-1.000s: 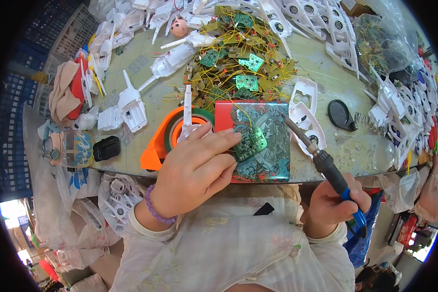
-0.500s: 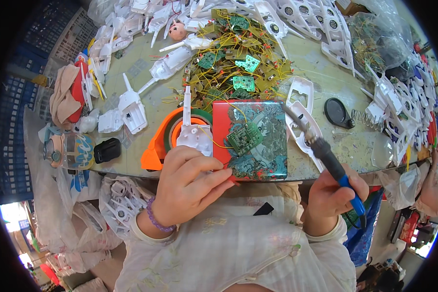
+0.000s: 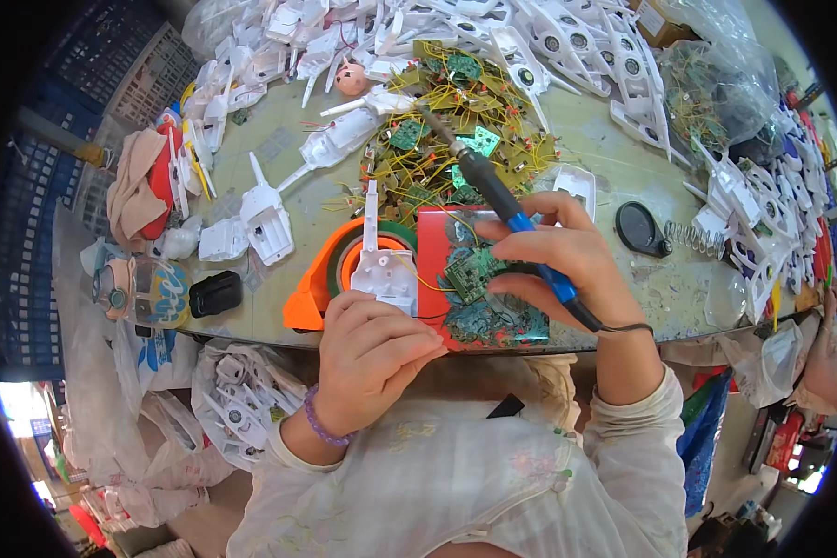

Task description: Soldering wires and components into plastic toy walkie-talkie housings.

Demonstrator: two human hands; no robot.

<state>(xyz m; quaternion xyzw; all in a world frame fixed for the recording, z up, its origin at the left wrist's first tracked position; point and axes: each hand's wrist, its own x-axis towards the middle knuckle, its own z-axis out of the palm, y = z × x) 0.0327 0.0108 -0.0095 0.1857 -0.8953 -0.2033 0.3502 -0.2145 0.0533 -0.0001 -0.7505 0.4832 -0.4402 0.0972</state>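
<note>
Iron lies slantwise through the right hand, tip up and left over the pile of boards; that angle probably spares the fingers the heat and frees the fingertips, which are narrowed at the right edge of the board. Whether they grip it, I cannot tell. The board lies on the flat red-and-dark pad, likely a raised work surface on the table. Just left, the shell appears propped on the orange tape holder, near enough that the yellow wire reaches the board slack. The left hand, fingers together, sits at the shell's lower edge, perhaps steadying it; its grip is hidden.
</note>
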